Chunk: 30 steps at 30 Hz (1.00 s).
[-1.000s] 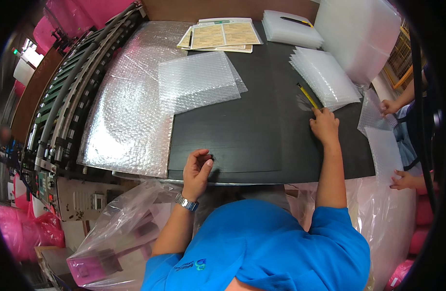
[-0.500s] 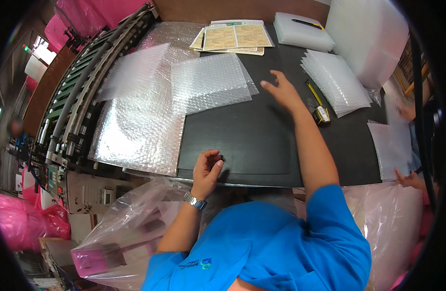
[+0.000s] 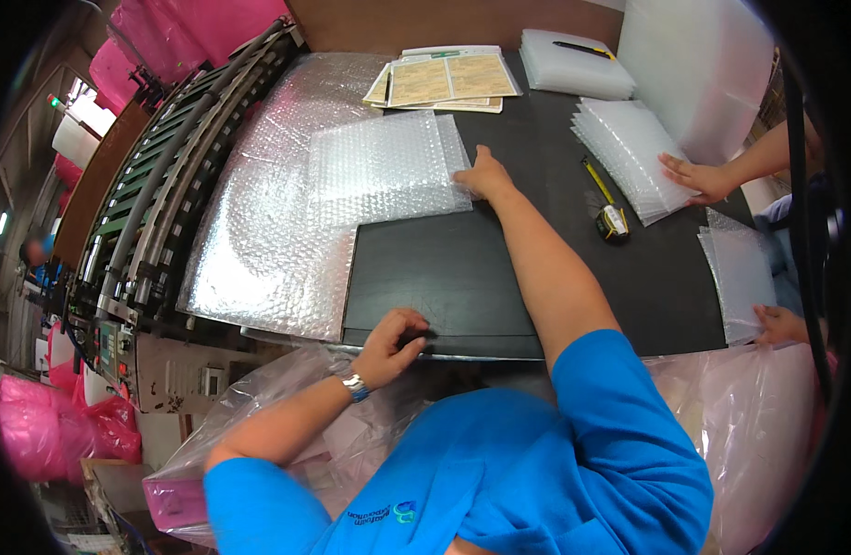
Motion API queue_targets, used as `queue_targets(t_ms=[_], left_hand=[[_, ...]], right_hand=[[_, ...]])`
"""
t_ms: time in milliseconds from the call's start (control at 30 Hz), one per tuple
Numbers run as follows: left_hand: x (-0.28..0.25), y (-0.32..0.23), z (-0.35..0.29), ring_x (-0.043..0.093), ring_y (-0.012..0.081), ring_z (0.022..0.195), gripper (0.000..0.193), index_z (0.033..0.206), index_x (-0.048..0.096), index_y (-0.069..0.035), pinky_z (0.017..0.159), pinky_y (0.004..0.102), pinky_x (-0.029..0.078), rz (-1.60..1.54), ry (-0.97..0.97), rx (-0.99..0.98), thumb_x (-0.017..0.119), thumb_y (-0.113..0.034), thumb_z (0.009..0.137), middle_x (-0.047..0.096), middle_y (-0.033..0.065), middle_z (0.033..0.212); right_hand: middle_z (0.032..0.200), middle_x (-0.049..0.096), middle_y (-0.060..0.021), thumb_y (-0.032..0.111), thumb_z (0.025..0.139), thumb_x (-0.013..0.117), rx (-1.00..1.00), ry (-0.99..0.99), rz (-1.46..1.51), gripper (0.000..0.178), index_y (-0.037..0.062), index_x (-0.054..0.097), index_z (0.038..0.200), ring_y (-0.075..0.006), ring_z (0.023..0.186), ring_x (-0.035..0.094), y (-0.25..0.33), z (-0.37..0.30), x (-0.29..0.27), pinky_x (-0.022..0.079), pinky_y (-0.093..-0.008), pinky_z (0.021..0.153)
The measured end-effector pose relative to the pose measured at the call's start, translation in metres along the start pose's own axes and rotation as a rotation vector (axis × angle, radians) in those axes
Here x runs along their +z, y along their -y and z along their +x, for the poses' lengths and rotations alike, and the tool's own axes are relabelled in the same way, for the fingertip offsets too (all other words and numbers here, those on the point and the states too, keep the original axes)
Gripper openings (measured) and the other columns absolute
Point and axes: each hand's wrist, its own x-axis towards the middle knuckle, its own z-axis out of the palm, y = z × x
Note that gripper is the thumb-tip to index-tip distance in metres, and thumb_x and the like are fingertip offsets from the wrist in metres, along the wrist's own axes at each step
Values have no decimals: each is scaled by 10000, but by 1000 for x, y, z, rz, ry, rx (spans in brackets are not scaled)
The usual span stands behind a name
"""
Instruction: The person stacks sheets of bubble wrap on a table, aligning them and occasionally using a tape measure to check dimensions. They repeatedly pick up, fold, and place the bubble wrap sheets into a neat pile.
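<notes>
Small bubble-wrap sheet (image 3: 388,166): clear, rectangular, lying flat toward the far left of the black table (image 3: 499,268), overlapping a larger bubble-wrap sheet (image 3: 259,250) that overhangs the left edge. Right hand (image 3: 483,176) rests on its right edge, fingers flat and slightly spread. Left hand (image 3: 395,344) has its fingers curled over the table's near edge. A tape measure (image 3: 613,222) lies toward the right edge. A roller conveyor (image 3: 157,185) runs alongside the left edge.

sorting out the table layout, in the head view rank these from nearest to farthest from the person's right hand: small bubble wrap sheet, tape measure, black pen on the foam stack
1. The small bubble wrap sheet: the right hand rests on its right edge.
2. The tape measure: to the hand's right, on the black table.
3. The black pen: farthest, on the white foam stack at the table's far edge.
</notes>
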Motion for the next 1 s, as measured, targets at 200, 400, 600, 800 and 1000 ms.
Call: queue_targets(t_ms=[200, 400, 600, 800, 1000], left_hand=[[-36, -1, 0, 480, 319, 1008, 283, 1015, 537, -57, 859, 390, 401, 529, -10, 47, 600, -139, 751, 487, 156, 1095], [-12, 13, -3, 507, 260, 953, 262, 952, 588, -119, 807, 373, 355, 828, -305, 107, 602, -234, 716, 533, 81, 1065], [-24, 28, 24, 416, 357, 1101, 405, 1097, 528, -84, 925, 451, 291, 671, -472, -5, 607, -292, 759, 434, 180, 1219], [-68, 47, 84, 172, 341, 1311, 611, 1284, 405, -143, 1007, 596, 90, 1077, -480, -525, 485, -510, 802, 266, 164, 1389], [-57, 34, 97, 241, 283, 1292, 586, 1282, 408, -219, 989, 637, 94, 1057, -362, -455, 510, -515, 787, 324, 88, 1373]], right_hand=[[1133, 507, -192, 505, 740, 606, 103, 24, 374, 747, -15, 392, 1233, -282, 959, 521, -11, 27, -7, 435, -393, 748], [1050, 526, -197, 502, 686, 670, 125, 250, 461, 752, -33, 450, 1167, -255, 862, 516, 16, 16, -7, 424, -369, 680], [1132, 499, -225, 403, 668, 718, 60, 34, 402, 762, -40, 407, 1204, -302, 985, 526, 22, 9, 11, 438, -380, 783], [1090, 514, -158, 329, 712, 693, 266, 229, 715, 672, 34, 388, 1232, -255, 920, 522, 46, -11, -2, 422, -427, 730], [1105, 531, -133, 229, 763, 644, 173, 422, 1014, 515, 34, 433, 1191, -253, 961, 533, 17, 11, 23, 422, -447, 801]])
